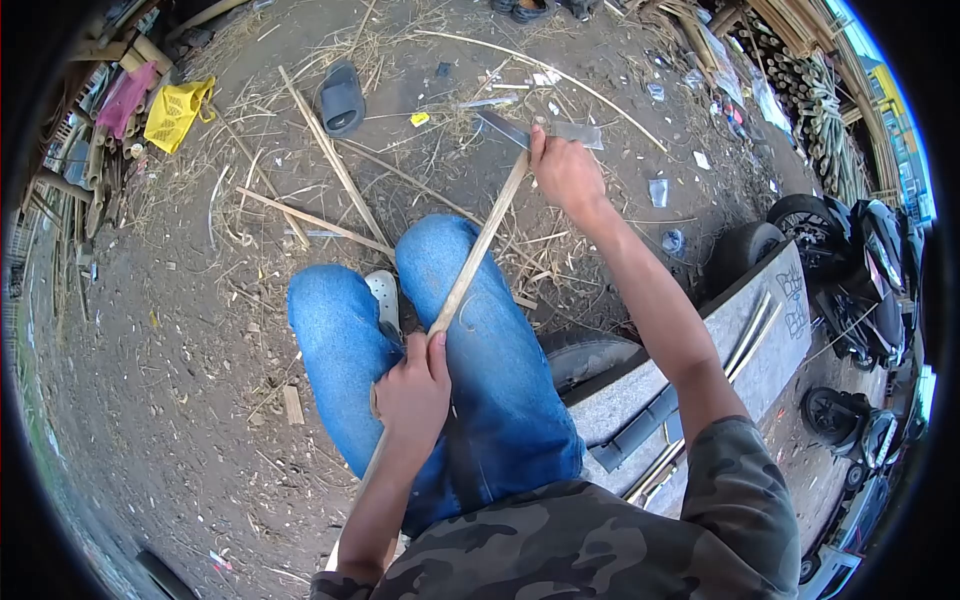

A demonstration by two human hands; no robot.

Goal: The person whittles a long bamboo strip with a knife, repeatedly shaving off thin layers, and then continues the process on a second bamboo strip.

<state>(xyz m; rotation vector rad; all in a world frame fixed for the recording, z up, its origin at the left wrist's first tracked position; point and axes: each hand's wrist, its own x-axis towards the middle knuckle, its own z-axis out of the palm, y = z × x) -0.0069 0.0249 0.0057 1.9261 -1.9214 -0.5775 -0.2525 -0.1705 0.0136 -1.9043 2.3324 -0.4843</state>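
L hand [412, 390] grasps the strip [485, 245], thumb laid along it; fingers mostly hidden underneath. R hand [568, 175] is closed round the knife [505, 130], handle covered by the fist. Blade sticks out to the L of the fist; a flat shiny bit shows on its other side, can't tell if blade or sth else. Strip runs diag. from the L hand, over one knee of the jeans [345, 330], up to just by the R hand & blade; whether the edge touches or bites in, can't tell. Its lower part goes behind the L forearm, shows again in pieces, then is lost near the pic's bottom, so no end visible there.

Clog [383, 295] peeks out btwn the knees, mostly hidden by the jeans. Slipper [342, 98] lies on the dirt w/ loose sticks [330, 165] & shavings around; many too small/tangled to sort out. Board [770, 335] on the R is partly covered by arm & shirt [590, 540]; tyre [590, 355] beside it only partly shows. Motorbike [870, 250] far R is bent by the lens; car [850, 540] below it cut off by the dark rim. Yellow bag [177, 115] upper L, contents n/a to the eye
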